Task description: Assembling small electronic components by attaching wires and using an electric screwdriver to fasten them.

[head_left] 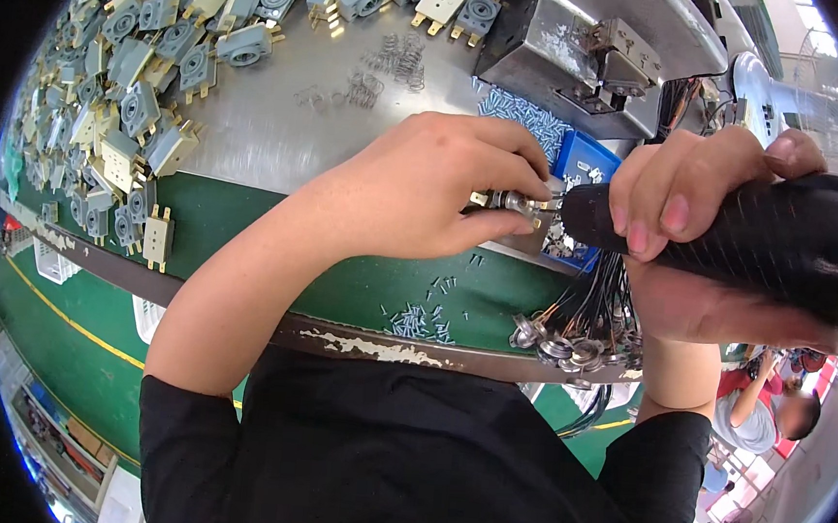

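Observation:
My left hand [444, 181] pinches a small metal part with brass tabs [509, 201] between thumb and fingers, and its fingers hide some of it. From the right, my right hand [703, 223] wraps round a thick black electric screwdriver [780, 243]. The screwdriver's nose points left and its slim bit meets, or nearly meets, the part in my left hand. Just behind the nose stands a blue tray [582, 156] of small metal pieces. Loose silvery screws [521, 118] lie heaped beside that tray.
Many grey and cream switch-like blocks [138, 111] cover the bench's left and back. Coil springs [394, 61] lie on the metal sheet [253, 138]. A steel fixture [589, 55] stands at the back right. Wired metal discs [578, 350] and scattered screws [420, 322] lie near the front edge.

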`<state>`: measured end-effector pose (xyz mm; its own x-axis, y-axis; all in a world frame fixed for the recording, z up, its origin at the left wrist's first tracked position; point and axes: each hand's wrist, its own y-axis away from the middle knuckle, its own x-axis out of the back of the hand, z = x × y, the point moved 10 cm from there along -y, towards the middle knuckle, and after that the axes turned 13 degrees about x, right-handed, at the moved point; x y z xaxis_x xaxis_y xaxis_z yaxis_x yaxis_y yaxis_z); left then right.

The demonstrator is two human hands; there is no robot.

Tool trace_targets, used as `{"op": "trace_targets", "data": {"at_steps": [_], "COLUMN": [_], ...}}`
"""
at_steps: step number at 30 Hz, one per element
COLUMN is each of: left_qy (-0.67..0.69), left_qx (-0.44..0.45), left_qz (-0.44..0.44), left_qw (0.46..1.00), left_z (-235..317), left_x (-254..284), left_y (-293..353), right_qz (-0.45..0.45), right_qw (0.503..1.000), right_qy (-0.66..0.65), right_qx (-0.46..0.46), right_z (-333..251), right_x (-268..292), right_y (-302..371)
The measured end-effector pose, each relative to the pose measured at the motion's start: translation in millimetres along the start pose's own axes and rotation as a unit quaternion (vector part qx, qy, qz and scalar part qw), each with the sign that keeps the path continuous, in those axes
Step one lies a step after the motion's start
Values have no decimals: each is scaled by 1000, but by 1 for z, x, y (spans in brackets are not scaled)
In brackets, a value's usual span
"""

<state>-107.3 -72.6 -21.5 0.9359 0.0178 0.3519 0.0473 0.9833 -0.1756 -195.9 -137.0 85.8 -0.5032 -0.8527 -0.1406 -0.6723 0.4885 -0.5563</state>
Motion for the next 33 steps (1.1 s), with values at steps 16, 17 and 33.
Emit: {"op": "trace_targets", "data": {"at_steps": [16,17,33], "left_qy": [-17,-20,-27], "left_qx": [-2,-7,4], "left_qz": [-3,-3,-5], "left_qw": [1000,1000,1000], "left_z": [5,6,10], "left_x": [1,0,3], "left_y": [1,1,-1], "right_qz": [-42,-46,125], "right_qw": [999,999,984], "right_qy": [-26,-25,41], "right_qx": [-7,-3,119], "right_z": [1,1,-10], "right_x": [-8,-9,75], "right_y": [2,2,-76]}}
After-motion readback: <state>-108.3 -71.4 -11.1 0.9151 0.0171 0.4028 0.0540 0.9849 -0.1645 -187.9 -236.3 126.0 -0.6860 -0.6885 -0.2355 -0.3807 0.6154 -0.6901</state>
